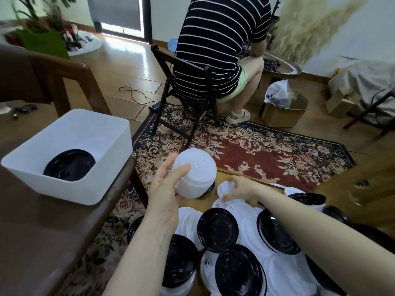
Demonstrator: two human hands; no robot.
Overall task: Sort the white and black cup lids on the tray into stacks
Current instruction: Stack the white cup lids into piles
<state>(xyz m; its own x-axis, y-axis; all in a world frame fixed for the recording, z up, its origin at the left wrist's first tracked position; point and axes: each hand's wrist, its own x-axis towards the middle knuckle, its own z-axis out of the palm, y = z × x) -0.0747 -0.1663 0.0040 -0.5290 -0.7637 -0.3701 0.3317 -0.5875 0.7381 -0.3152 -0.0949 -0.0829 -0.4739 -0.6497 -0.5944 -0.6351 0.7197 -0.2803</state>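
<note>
My left hand [164,195] grips a stack of white lids [195,174] and holds it up above the floor. My right hand [239,188] reaches forward and pinches a single white lid [224,187] at the far edge of the pile. Below my arms lies a mixed heap of black lids [218,230] and white lids [245,212]; the tray under them is hidden. A stack of black lids [69,165] sits inside the white bin [64,184] on the table at left.
A brown wooden table [42,231] carries the bin at left. A person in a striped shirt sits on a dark folding chair [181,86] ahead, on a patterned rug [256,146]. A cardboard box [284,112] stands at right.
</note>
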